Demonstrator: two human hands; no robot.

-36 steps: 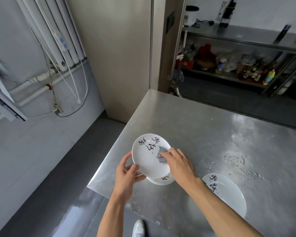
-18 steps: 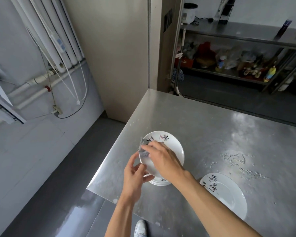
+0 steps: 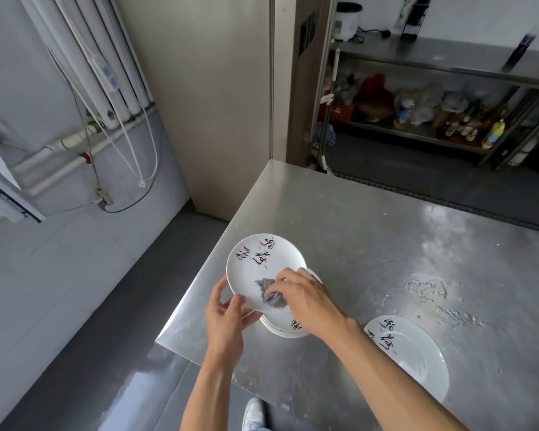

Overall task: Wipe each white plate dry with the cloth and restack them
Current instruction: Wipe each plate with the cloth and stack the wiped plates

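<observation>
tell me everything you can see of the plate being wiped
The held plate is round, white and glossy, ceramic by its look, with black brush characters and reddish strokes near its far rim. It is lifted and tilted, face toward the camera, above the stack of plates. The left hand grips its near edge; the right hand presses a crumpled grey cloth on its face.

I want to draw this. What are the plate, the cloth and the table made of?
The held plate: likely glazed ceramic, white, glossy, with painted writing. The cloth: soft grey fabric, bunched in folds. The table: looks like brushed steel, grey with dull reflections.
</observation>
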